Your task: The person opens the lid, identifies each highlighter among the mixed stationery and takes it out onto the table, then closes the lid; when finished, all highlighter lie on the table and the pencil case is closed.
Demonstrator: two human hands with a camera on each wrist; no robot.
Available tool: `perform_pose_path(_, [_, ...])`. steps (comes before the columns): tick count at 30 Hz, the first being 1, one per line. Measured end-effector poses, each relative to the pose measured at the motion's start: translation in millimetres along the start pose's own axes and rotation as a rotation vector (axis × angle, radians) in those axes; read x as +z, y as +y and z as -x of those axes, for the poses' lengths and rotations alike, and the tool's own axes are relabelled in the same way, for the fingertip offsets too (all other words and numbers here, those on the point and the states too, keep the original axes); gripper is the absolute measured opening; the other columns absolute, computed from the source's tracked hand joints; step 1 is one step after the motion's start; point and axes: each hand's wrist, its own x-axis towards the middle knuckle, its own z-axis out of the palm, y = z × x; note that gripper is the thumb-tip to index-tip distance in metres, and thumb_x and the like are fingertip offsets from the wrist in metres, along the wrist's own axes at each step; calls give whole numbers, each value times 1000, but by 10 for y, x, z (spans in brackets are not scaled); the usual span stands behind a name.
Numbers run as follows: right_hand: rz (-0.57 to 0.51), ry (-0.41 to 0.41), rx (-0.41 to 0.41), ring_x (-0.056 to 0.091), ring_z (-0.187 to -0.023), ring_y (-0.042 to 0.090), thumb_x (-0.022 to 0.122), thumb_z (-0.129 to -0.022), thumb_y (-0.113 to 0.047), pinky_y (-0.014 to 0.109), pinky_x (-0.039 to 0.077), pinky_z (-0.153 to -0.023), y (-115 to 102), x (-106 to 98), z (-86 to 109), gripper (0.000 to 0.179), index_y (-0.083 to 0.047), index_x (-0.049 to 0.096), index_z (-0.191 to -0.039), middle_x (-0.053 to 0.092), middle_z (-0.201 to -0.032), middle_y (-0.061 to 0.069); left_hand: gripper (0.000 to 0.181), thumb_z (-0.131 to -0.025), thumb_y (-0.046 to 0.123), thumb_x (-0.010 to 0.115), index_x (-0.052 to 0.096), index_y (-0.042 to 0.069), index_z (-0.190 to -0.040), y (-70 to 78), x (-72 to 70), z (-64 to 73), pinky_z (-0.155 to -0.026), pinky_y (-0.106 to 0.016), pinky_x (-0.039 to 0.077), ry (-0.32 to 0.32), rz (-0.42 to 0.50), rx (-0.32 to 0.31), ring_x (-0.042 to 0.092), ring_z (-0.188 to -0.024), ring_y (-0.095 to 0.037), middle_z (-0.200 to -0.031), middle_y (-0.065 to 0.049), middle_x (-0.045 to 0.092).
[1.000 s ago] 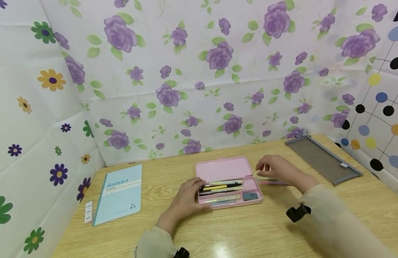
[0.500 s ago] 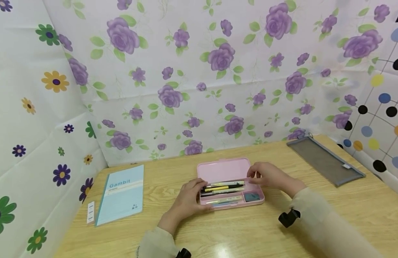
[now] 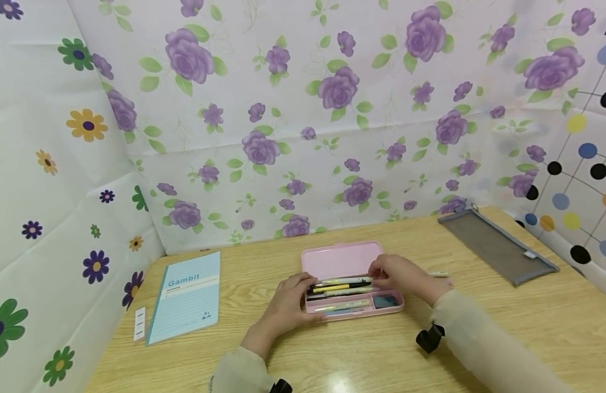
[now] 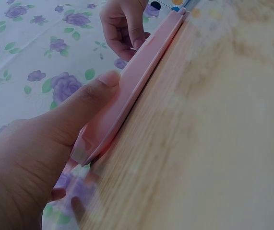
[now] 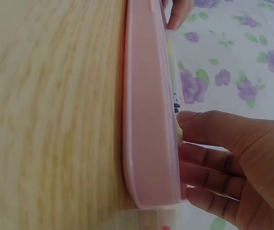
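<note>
L hand point(image 3: 287, 302) grips case point(image 3: 342, 261) by L end, prob. light, stiff, best held there; R hand point(image 3: 403, 274) at pens point(image 3: 338, 286), can't tell if pinching.

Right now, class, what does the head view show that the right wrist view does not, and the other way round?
Only head: the notebook, mesh pouch, white strip and grey block.
Only right wrist: the palm side of the right hand.
Both: that hand itself, the left hand, pink case, a pale pen, table and flowered cloth.
</note>
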Motion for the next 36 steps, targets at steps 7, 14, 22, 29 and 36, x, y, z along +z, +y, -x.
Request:
perform_pose_path(7, [35,7,17,55,-73,6,71,-86,-14,22,51,-66,2,42,-3,7,-11,71,-92,61,-84,-4,83,-72,58,77,52,15,-138,-10,13,-7,-112,-50,35,12,3,16,43,-135,-28,-144,-6,47])
perform_pose_path(14, [42,12,-7,52,-71,4,72,-86,-15,22,48,-64,6,48,-7,5,-12,69,-88,60,-82,-4,84,-72,60,76,51,17,-139,-15,20,-11,-113,-49,35,3,3,4,42,-136,-27,-146,-5,46])
perform_pose_path(22, [-16,-8,16,48,-67,2,72,-86,-17,19,44,-60,-12,62,-12,10,-14,63,-83,59,-76,-7,85,-71,60,76,51,15,-139,-2,7,-1,-111,-51,37,7,13,-7,42,-135,-30,-145,-7,46])
perform_pose_path(29, [-26,-16,22,47,-65,2,71,-87,-18,18,42,-59,-10,78,1,8,-14,64,-85,58,-75,-8,86,-72,62,74,50,16,-140,8,9,7,-111,-50,37,-5,2,-21,42,-135,-29,-146,-5,45])
perform_pose_path(36, [-82,-25,70,50,-67,3,68,-90,-18,19,45,-60,-53,29,49,4,-15,66,-91,59,-78,-8,87,-71,63,74,50,16,-141,7,14,7,-110,-50,38,-1,0,-23,43,-135,-29,-146,-4,45])
